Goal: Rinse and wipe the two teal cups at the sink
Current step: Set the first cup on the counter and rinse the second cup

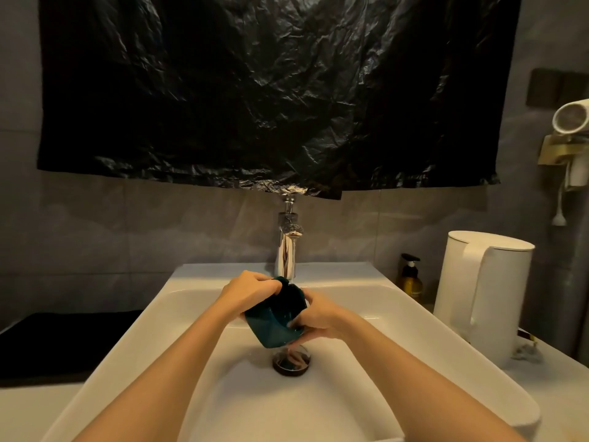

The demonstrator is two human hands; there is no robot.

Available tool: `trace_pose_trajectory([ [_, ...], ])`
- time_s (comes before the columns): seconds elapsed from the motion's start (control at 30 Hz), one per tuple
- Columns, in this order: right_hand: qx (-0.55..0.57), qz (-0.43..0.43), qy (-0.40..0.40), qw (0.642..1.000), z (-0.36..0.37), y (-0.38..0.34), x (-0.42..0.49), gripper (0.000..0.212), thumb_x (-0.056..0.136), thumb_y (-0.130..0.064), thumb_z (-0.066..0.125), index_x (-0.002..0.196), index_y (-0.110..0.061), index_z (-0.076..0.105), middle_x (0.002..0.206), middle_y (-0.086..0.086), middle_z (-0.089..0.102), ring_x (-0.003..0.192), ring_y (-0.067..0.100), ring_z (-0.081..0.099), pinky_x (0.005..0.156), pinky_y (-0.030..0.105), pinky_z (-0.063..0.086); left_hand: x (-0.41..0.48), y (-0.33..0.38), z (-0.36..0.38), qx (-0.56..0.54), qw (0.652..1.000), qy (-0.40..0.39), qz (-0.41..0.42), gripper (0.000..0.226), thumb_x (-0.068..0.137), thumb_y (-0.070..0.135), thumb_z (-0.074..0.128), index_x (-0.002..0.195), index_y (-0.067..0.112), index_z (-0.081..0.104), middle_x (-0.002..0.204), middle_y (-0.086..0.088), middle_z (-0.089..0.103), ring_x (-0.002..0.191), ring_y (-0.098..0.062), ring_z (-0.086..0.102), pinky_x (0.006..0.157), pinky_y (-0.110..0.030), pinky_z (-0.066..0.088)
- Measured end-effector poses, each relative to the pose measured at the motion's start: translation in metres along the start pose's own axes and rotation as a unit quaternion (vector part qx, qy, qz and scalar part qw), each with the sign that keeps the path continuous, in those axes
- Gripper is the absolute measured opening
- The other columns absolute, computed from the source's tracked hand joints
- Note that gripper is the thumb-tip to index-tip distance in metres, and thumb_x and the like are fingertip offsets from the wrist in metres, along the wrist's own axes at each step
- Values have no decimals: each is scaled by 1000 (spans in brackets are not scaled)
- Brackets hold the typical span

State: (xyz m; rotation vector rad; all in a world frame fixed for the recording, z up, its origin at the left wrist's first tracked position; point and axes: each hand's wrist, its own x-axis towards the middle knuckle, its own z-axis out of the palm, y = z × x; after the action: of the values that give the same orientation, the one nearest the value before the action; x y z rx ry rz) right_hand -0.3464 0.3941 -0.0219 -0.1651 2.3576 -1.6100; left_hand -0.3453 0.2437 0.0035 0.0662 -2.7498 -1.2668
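Here, one teal cup point(274, 320) is held in the air over the middle of the sink point(153, 317), just above the drain point(291, 363) and in front of the chrome faucet point(287, 250). It is tilted, its mouth turned toward the person. The left hand point(251, 290) curls its fingers over the cup's far upper edge and grips it. The right hand point(318, 317) closes round the near lower rim, and its thumb seems to lie against the inside. The second cup is not in view, and I cannot tell whether water is running or whether a cloth is in play.

The step looks like rubbing the cup's inside. To do it well, the left hand should steady the cup while the right works round the wall and rim. The mouth should stay tipped down so water drains into the basin. A wet glazed cup is likely slippery, so holding it low over the basin would limit any damage from a drop.

The white basin sits in a pale counter point(557, 393). A black mat point(47, 342) lies along the counter's left edge. Near its right back corner stand an amber pump bottle point(411, 279) and a white kettle point(478, 298). A crumpled black plastic sheet point(255, 90) hangs on the grey tiled wall above the faucet, and a hair dryer point(570, 118) sits in a wall holder at the right.
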Motion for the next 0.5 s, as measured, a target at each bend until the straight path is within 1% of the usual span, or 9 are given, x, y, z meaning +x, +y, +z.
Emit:
trace_pose_trajectory([
  [0.07, -22, -35, 60, 997, 2, 3, 3, 36, 96, -5, 49, 128, -21, 51, 127, 11, 57, 108, 36, 61, 77, 46, 59, -1, 2, 0, 0, 1000, -1, 8, 17, 81, 36, 56, 80, 25, 68, 84, -1, 68, 87, -21, 63, 78, -32, 53],
  [0.13, -39, -51, 81, 995, 4, 4, 3, 25, 100, -15, 44, 122, -20, 54, 121, 10, 61, 105, 33, 63, 79, 46, 58, -3, 4, -2, 13, 1000, 2, 24, 15, 83, 35, 55, 78, 28, 67, 82, 1, 66, 83, -20, 61, 72, -29, 50],
  [0.2, -19, -46, 33, 998, 5, 2, 0, 25, 100, -12, 41, 119, -22, 53, 119, 8, 61, 105, 32, 62, 80, 45, 58, -3, 4, -3, 38, 998, 4, 43, 12, 85, 36, 54, 83, 35, 66, 86, 5, 65, 86, -18, 59, 70, -27, 46],
  [0.27, 52, -31, -49, 997, 5, 0, -5, 30, 98, -5, 45, 113, -30, 49, 112, 3, 58, 104, 31, 59, 75, 46, 59, -1, 1, -4, 27, 998, 11, 50, 16, 86, 40, 56, 98, 40, 66, 95, 7, 65, 94, -17, 59, 76, -27, 48],
  [0.3, 76, -31, -65, 995, 6, -2, -6, 32, 96, -3, 48, 113, -31, 46, 110, 2, 55, 103, 31, 58, 71, 46, 60, 0, -1, -4, -3, 999, 15, 48, 21, 85, 42, 58, 105, 40, 66, 101, 7, 65, 97, -17, 59, 81, -28, 51],
  [0.33, 92, -33, -56, 994, 7, -3, -6, 34, 95, -3, 50, 115, -30, 44, 111, 3, 53, 103, 32, 57, 68, 48, 60, 1, -2, -3, -48, 998, 18, 45, 27, 83, 44, 61, 109, 39, 66, 107, 6, 66, 100, -17, 59, 87, -32, 51],
  [0.4, 129, -30, 9, 991, 11, -4, -3, 35, 95, -7, 53, 122, -23, 39, 117, 7, 51, 98, 33, 59, 63, 51, 59, 1, -3, -1, -129, 990, 5, 52, 41, 82, 39, 67, 122, 35, 59, 118, 3, 61, 106, -19, 57, 92, -35, 50],
  [0.47, 189, -13, 61, 980, 11, -7, 0, 36, 93, -16, 59, 124, -18, 39, 122, 12, 52, 92, 36, 63, 58, 49, 59, -2, -1, 4, -191, 979, -28, 63, 51, 83, 26, 68, 130, 32, 49, 121, 1, 55, 109, -21, 53, 89, -34, 51],
  [0.5, 223, -2, 64, 973, 9, -8, 1, 37, 92, -16, 61, 123, -17, 40, 122, 14, 53, 90, 36, 66, 58, 47, 60, -3, 1, 6, -226, 971, -35, 63, 51, 84, 21, 67, 130, 32, 48, 120, 1, 54, 109, -21, 53, 85, -34, 52],
])
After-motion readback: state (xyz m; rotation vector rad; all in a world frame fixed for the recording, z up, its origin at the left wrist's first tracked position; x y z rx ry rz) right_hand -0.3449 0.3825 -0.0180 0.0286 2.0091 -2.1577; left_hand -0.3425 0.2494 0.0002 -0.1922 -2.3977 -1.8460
